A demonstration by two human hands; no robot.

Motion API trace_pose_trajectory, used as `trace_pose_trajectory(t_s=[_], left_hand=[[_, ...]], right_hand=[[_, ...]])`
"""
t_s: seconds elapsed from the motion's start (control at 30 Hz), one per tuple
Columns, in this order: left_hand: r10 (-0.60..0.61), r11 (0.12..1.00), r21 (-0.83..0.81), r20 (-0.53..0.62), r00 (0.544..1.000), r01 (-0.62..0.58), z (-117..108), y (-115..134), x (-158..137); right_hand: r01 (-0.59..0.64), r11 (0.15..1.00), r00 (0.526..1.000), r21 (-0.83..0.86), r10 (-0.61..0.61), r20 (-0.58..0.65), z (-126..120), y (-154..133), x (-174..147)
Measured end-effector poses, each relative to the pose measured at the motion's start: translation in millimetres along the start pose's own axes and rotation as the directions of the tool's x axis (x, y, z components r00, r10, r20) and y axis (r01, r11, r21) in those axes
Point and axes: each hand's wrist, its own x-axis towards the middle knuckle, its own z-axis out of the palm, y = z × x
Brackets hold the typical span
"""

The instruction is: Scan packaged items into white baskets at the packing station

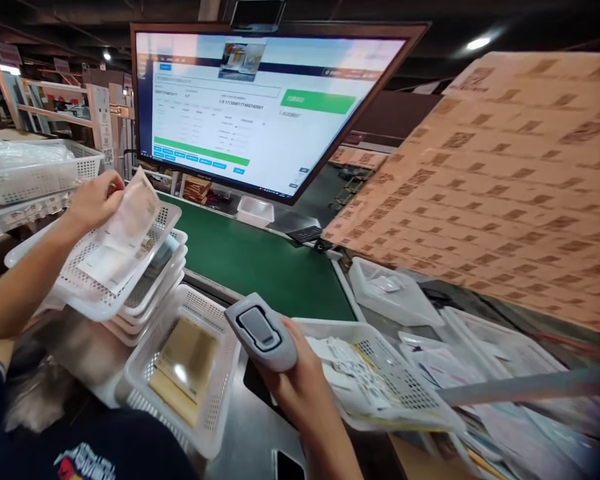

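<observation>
At the left, my left hand (96, 201) pinches the upper edge of a pale plastic packet (133, 208), lifting it at a slant over the top basket. That white perforated basket (93, 303) crowns a stack of several like it, and a flat white packet or label (105, 265) lies inside. My right hand (300, 373) is wrapped round a grey handheld barcode scanner (263, 333), held near the middle of the view. Below the scanner's left side stands a basket (213, 407) with brown padded envelopes (187, 353) in it.
A large monitor (205, 120) stands behind a green conveyor belt (260, 267). To the right are a basket of small white packets (430, 400) and more trays (405, 303). A brown patterned cardboard panel (505, 187) rises at the right. A phone (287, 465) lies at the bottom edge.
</observation>
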Motion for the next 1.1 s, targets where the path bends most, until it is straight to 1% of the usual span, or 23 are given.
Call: trace_pose_trajectory(t_s=[0.1,0.17,0.23,0.37,0.47,0.57,0.67,0.77,0.9,0.97,1.1], left_hand=[[0.093,0.985,-0.135,-0.077,0.993,-0.103,5,32,-25],[0.169,0.970,-0.160,-0.085,0.982,-0.181,12,46,-38],[0.241,0.958,-0.139,-0.081,0.967,-0.250,20,57,-45],[0.339,0.930,-0.098,-0.140,0.930,-0.353,31,74,-47],[0.381,0.906,-0.113,-0.205,0.902,-0.408,38,83,-43],[0.377,0.901,-0.129,-0.233,0.896,-0.413,44,88,-38],[0.353,0.911,-0.131,-0.240,0.904,-0.391,49,92,-33],[0.354,0.907,-0.138,-0.266,0.897,-0.399,52,93,-30],[0.350,0.901,-0.155,-0.294,0.890,-0.406,52,92,-29],[0.331,0.903,-0.175,-0.298,0.896,-0.392,52,92,-28],[0.299,0.899,-0.240,-0.277,0.913,-0.367,57,93,-29]], right_hand=[[0.089,0.996,0.996,0.011,-0.089,-0.024,-5,-20,22],[0.126,0.991,0.991,0.037,-0.124,-0.052,-8,-30,33],[0.149,0.986,0.987,0.080,-0.143,-0.073,-10,-37,41],[0.151,0.980,0.984,0.132,-0.137,-0.115,-8,-34,47],[0.119,0.978,0.984,0.171,-0.094,-0.149,-5,-25,48],[0.112,0.978,0.982,0.179,-0.081,-0.170,-4,-18,51],[0.136,0.981,0.967,0.139,-0.100,-0.234,-5,-15,61],[0.120,0.982,0.956,0.149,-0.074,-0.283,-5,-16,74],[0.062,0.981,0.966,0.182,-0.013,-0.258,-3,-14,85],[0.059,0.976,0.973,0.208,-0.010,-0.231,-3,-12,87],[0.061,0.971,0.969,0.232,-0.002,-0.246,-5,-12,90]])
